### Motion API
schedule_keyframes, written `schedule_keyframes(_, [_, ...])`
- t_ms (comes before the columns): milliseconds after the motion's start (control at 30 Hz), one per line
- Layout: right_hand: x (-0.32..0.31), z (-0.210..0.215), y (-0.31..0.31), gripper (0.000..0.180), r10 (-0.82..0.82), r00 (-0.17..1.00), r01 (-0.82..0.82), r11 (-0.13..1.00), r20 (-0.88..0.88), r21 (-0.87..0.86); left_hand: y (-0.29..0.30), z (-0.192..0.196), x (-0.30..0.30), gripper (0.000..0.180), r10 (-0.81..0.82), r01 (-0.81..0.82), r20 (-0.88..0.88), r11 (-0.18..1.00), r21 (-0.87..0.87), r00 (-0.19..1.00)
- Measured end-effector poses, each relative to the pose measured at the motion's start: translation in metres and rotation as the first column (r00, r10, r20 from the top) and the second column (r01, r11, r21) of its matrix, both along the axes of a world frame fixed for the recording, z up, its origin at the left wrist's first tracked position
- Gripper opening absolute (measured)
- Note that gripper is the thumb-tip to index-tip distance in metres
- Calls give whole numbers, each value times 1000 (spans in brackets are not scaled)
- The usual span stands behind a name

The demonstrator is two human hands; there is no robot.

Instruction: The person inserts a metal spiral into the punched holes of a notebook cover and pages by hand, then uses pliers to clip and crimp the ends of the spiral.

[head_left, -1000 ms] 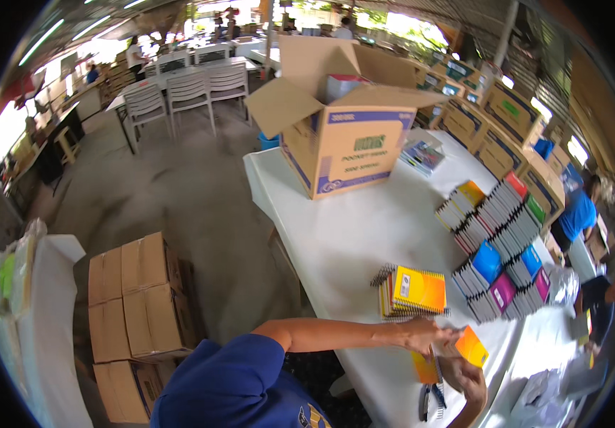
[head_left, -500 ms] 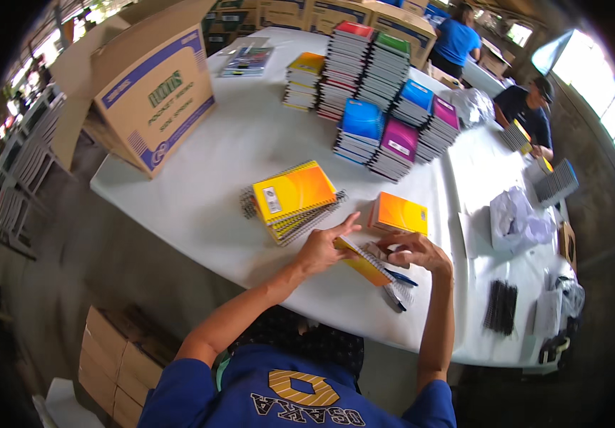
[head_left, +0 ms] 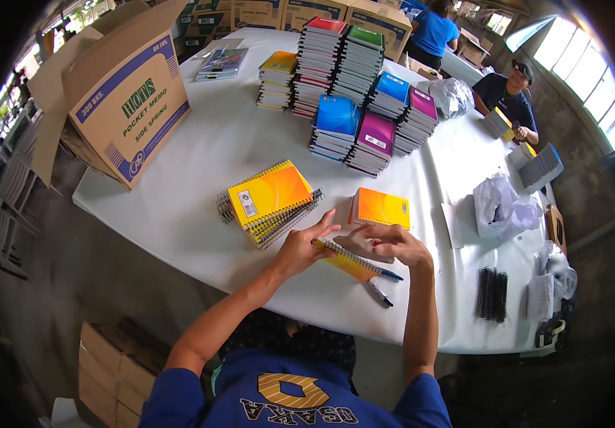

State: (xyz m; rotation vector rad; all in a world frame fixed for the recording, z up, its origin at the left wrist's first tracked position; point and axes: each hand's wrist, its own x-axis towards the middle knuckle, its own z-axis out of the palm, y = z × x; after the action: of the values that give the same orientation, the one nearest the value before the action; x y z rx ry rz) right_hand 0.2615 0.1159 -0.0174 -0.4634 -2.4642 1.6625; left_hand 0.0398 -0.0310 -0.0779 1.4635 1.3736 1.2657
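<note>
My left hand (head_left: pixel 306 246) grips a small orange-and-yellow spiral notebook (head_left: pixel 354 266) by its left end, fingers and thumb closed around it. Wire coils run along the notebook's upper edge. Just above that edge, my right hand (head_left: pixel 398 246) has its fingers curled and drawn together; whatever sits between them is hidden. Two pens lie by the notebook's right end, a blue pen (head_left: pixel 391 275) and a darker pen (head_left: pixel 380 294). Left of my hands rests a pile of yellow-orange spiral notebooks (head_left: pixel 270 192). Beyond my right hand lies a short stack of orange-yellow notebooks (head_left: pixel 382 208).
Tall stacks of coloured notebooks (head_left: pixel 361 64) occupy the table's far middle. An open cardboard box (head_left: pixel 129 107) stands at left. To the right are black wire coils (head_left: pixel 492 294) and a box with white plastic (head_left: pixel 503 207). A co-worker (head_left: pixel 510 100) handles notebooks across the table.
The whole scene has shifted left in the view. My right fingers have drawn closer together over the notebook's coil edge. My left hand keeps its hold on the notebook.
</note>
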Motion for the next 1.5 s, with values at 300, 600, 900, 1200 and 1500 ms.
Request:
schedule_keyframes(300, [49, 26, -18, 51, -232, 966, 211, 963, 114, 169, 4, -4, -21, 74, -201, 199, 23, 979, 43, 979])
schedule_keyframes(600, [60, -43, -113, 49, -626, 771, 518, 504, -121, 691, -12, 0, -11, 46, 38, -2, -138, 968, 253, 990])
schedule_keyframes(900, [2, 0, -182, 48, -616, 733, 666, 563, -289, 489, -27, 33, 6, 49, 587, -92, -594, 750, 655, 550])
schedule_keyframes(1200, [-6, 8, -182, 40, -511, 788, 595, 488, -343, 639, -33, 46, 15, 51, 586, -99, -599, 755, 649, 545])
schedule_keyframes(1500, [14, 31, -148, 30, -464, 884, 452, 878, -49, -161, -35, 44, 11, 49, 598, -93, -605, 748, 658, 526])
